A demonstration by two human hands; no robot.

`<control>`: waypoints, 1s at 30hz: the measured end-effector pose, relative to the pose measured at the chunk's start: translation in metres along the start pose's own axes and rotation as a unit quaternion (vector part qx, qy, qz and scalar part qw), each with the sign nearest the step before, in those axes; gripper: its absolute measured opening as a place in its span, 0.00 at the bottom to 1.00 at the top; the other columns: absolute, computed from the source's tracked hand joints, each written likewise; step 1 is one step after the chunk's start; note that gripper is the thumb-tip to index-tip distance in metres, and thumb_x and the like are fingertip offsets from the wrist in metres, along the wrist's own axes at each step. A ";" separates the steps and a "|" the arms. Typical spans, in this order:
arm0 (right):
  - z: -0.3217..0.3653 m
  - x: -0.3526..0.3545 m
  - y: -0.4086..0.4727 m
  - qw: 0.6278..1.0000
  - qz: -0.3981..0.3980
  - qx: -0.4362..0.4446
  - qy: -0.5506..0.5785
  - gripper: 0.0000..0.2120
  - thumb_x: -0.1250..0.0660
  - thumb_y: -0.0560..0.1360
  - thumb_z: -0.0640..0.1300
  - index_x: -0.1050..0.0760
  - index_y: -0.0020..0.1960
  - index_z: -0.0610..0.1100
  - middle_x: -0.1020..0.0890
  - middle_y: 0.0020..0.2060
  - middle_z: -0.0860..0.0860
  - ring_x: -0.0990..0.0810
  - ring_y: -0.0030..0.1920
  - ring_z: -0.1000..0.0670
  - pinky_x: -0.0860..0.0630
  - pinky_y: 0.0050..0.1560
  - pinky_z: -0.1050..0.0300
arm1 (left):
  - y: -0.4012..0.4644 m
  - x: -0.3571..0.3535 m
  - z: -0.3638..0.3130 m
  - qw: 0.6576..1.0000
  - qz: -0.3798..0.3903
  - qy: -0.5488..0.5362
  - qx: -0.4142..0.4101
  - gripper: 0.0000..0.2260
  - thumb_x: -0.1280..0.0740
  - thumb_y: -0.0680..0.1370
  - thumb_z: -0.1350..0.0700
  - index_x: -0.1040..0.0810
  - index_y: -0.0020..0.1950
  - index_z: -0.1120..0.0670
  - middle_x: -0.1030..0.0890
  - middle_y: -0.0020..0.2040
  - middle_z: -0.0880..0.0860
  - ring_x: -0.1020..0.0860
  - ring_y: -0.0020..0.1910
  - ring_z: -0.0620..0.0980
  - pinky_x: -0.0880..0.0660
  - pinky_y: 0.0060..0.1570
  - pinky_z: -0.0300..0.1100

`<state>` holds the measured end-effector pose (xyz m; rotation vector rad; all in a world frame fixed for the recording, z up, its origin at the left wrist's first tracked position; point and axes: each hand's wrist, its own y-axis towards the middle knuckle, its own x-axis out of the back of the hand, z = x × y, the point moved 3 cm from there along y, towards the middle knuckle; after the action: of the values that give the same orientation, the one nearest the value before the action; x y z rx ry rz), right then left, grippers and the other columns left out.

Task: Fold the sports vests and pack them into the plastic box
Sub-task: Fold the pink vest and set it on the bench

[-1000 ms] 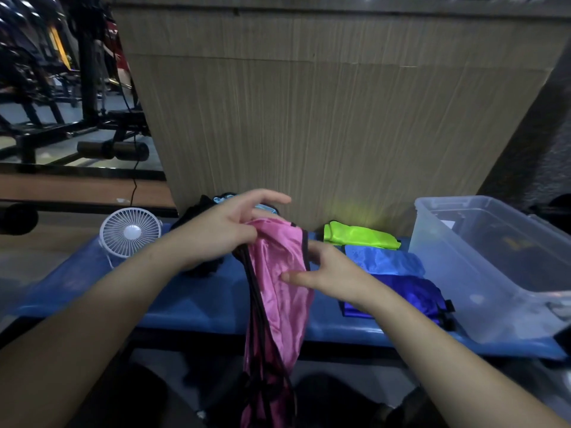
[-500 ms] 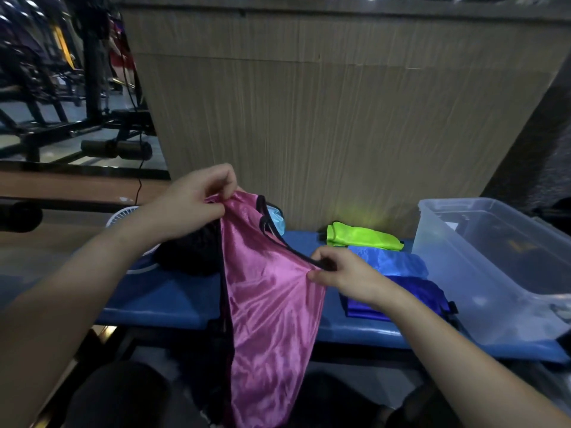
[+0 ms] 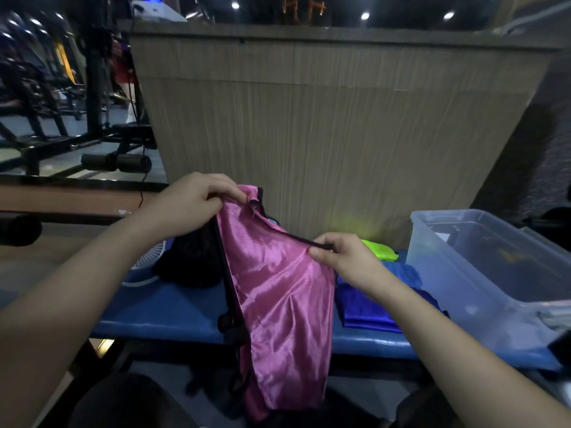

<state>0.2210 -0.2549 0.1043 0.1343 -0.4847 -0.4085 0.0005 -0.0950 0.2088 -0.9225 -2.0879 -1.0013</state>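
Observation:
A shiny pink sports vest [image 3: 281,304] with black trim hangs in front of the blue bench [image 3: 173,316], its lower end below the bench edge. My left hand [image 3: 191,208] pinches its top edge at the upper left. My right hand [image 3: 343,261] pinches the black trim further right and lower, so the top edge is stretched between both hands. A clear plastic box [image 3: 482,273] stands open on the bench at the right. Beside it lie a dark blue vest [image 3: 367,313], a light blue vest [image 3: 401,273] and a neon green vest [image 3: 380,251].
A black cloth heap [image 3: 191,261] and a small white fan [image 3: 145,267] sit on the bench behind the pink vest. A tall wood-grain counter wall [image 3: 324,134] rises right behind the bench. Black gym machines [image 3: 77,125] stand at the far left.
The vest went from bunched to spread: my left hand rose up and left with the top edge, my right hand took the black trim and drew it rightward.

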 end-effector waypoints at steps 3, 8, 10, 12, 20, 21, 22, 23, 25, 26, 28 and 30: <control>0.012 0.005 -0.006 1.000 -0.014 0.008 0.019 0.09 0.30 0.78 0.39 0.22 0.40 0.47 0.22 0.30 0.55 0.27 0.31 0.55 0.31 0.34 0.57 | -0.005 0.009 -0.007 0.998 -0.033 -0.051 0.014 0.22 0.36 0.77 0.68 0.15 0.48 0.39 0.17 0.52 0.37 0.21 0.49 0.38 0.25 0.49 0.38; 0.036 0.016 -0.012 0.998 -0.027 0.036 0.043 0.04 0.30 0.77 0.35 0.22 0.45 0.42 0.20 0.35 0.48 0.26 0.33 0.47 0.28 0.31 0.52 | -0.003 0.026 -0.023 0.994 -0.085 -0.076 -0.002 0.11 0.28 0.77 0.60 0.15 0.51 0.44 0.16 0.50 0.41 0.20 0.52 0.40 0.27 0.52 0.33; 0.045 0.022 -0.008 0.998 -0.039 0.042 0.024 0.05 0.29 0.76 0.35 0.24 0.45 0.42 0.21 0.33 0.48 0.28 0.29 0.45 0.29 0.25 0.54 | 0.006 0.035 -0.029 0.993 -0.105 -0.052 -0.021 0.13 0.29 0.77 0.62 0.16 0.50 0.42 0.17 0.50 0.39 0.21 0.51 0.37 0.29 0.50 0.26; 0.054 0.029 0.001 0.997 -0.053 0.045 0.024 0.06 0.29 0.76 0.34 0.25 0.44 0.42 0.21 0.32 0.50 0.28 0.24 0.45 0.28 0.21 0.55 | 0.022 0.041 -0.033 0.992 -0.116 -0.037 -0.033 0.13 0.31 0.78 0.63 0.16 0.52 0.45 0.18 0.51 0.38 0.22 0.51 0.33 0.31 0.50 0.21; 0.049 0.056 0.074 0.991 -0.098 -0.022 0.091 0.14 0.29 0.74 0.31 0.31 0.41 0.45 0.25 0.33 0.50 0.25 0.24 0.45 0.23 0.32 0.33 | 0.122 0.043 -0.019 0.987 -0.139 0.012 -0.085 0.16 0.35 0.80 0.67 0.15 0.53 0.47 0.18 0.55 0.42 0.21 0.58 0.45 0.27 0.64 0.42; 0.044 0.059 0.086 0.990 -0.103 -0.026 0.091 0.14 0.29 0.74 0.30 0.32 0.42 0.45 0.25 0.33 0.50 0.25 0.24 0.45 0.23 0.32 0.32 | 0.134 0.042 -0.018 0.985 -0.140 0.021 -0.098 0.15 0.35 0.80 0.67 0.14 0.53 0.49 0.18 0.55 0.44 0.21 0.58 0.45 0.27 0.64 0.42; 0.039 0.062 0.098 0.990 -0.106 -0.027 0.089 0.15 0.29 0.74 0.29 0.32 0.42 0.44 0.26 0.33 0.49 0.26 0.24 0.45 0.22 0.30 0.36 | 0.147 0.041 -0.017 0.984 -0.141 0.032 -0.106 0.14 0.35 0.79 0.67 0.14 0.54 0.51 0.18 0.55 0.45 0.21 0.58 0.46 0.27 0.64 0.42; 0.035 0.065 0.109 0.990 -0.110 -0.026 0.085 0.15 0.30 0.74 0.29 0.32 0.43 0.43 0.25 0.33 0.48 0.27 0.24 0.45 0.23 0.26 0.44 | 0.158 0.040 -0.015 0.983 -0.140 0.041 -0.111 0.13 0.35 0.80 0.67 0.14 0.54 0.52 0.18 0.55 0.46 0.21 0.58 0.46 0.27 0.64 0.42; 0.026 0.069 0.130 0.990 -0.113 -0.023 0.079 0.13 0.30 0.74 0.28 0.30 0.45 0.42 0.23 0.35 0.47 0.27 0.25 0.46 0.27 0.20 0.54 | 0.180 0.036 -0.008 0.983 -0.134 0.057 -0.115 0.13 0.35 0.80 0.66 0.14 0.54 0.53 0.17 0.56 0.47 0.21 0.57 0.46 0.28 0.64 0.41; 0.021 0.071 0.140 0.990 -0.112 -0.021 0.078 0.11 0.30 0.74 0.28 0.28 0.47 0.41 0.21 0.37 0.47 0.26 0.25 0.47 0.27 0.19 0.56 | 0.190 0.034 -0.002 0.983 -0.131 0.064 -0.114 0.13 0.35 0.80 0.66 0.14 0.54 0.53 0.17 0.56 0.48 0.21 0.57 0.46 0.28 0.64 0.40; 0.008 0.073 0.159 0.991 -0.109 -0.017 0.073 0.09 0.30 0.73 0.28 0.24 0.48 0.39 0.20 0.39 0.47 0.23 0.26 0.50 0.24 0.22 0.57 | 0.205 0.028 0.011 0.981 -0.130 0.074 -0.122 0.12 0.34 0.79 0.67 0.14 0.54 0.54 0.17 0.55 0.48 0.21 0.56 0.46 0.29 0.63 0.37; -0.005 0.074 0.177 0.990 -0.117 -0.018 0.072 0.08 0.29 0.73 0.27 0.22 0.46 0.38 0.19 0.37 0.46 0.21 0.28 0.51 0.20 0.28 0.58 | 0.215 0.021 0.021 0.977 -0.136 0.082 -0.139 0.12 0.34 0.79 0.67 0.14 0.53 0.55 0.17 0.54 0.49 0.22 0.55 0.47 0.31 0.63 0.37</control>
<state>0.3450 -0.1239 0.1702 0.1857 -0.3187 -0.6323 0.1558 0.0284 0.2967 -0.6660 -2.0012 -1.4904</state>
